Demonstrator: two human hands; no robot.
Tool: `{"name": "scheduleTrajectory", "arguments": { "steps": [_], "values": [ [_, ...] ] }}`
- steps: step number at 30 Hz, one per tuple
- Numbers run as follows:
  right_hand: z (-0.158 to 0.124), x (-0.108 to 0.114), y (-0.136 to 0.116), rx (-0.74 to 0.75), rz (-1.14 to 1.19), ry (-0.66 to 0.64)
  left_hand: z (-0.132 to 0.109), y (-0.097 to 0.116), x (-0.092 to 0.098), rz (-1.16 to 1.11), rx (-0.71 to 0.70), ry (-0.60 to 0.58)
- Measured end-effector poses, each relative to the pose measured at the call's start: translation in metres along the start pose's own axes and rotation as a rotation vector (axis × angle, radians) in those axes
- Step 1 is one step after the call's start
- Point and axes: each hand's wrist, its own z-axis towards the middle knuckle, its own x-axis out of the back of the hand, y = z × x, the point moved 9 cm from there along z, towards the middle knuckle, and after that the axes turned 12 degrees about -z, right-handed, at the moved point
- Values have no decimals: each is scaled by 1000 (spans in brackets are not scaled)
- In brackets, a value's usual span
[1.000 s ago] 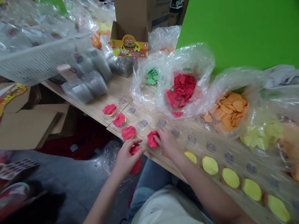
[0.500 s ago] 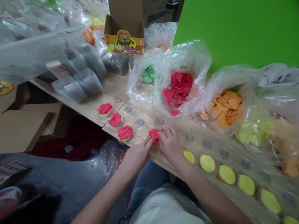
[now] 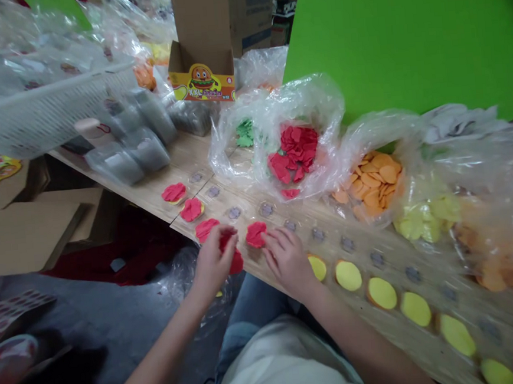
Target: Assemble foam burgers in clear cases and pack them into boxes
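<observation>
The scene is lit brightly and evenly, with shadows kept faint. Glare is caught on the clear plastic bags [image 3: 320, 101]. The left hand [image 3: 212, 265] is smeared by motion blur, and the right corners are darkened by vignetting.

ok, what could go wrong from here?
The left hand holds its red pieces out past the table edge; one could slip to the floor. The yellow discs lie close to that edge beside the right hand; its forearm could knock them off.
</observation>
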Motion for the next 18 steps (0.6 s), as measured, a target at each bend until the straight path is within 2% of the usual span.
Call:
{"name": "scheduleTrajectory", "arguments": {
  "steps": [1,2,3,6,9,12,15,18],
  "values": [
    [0,3,5,-74,105,10,-2,-4,3,-193,84,106],
    [0,3,10,-147,210,14,-6,-10,-2,-394,189,167],
    [-1,3,14,-207,300,12,-11,-16,-15,-590,300,173],
    [-6,6,28,-317,417,51,-26,-19,-61,-972,538,28],
    [-22,22,43,-339,370,143,-38,-22,-83,-1037,669,-69],
    [-40,40,39,-182,172,199,-42,-30,-91,-1025,741,-71],
    [-51,49,26,-19,-81,214,-44,-33,-96,-996,750,-61],
    [-48,55,29,-17,-208,177,-47,-28,-98,-866,696,-109]
  ]
}}
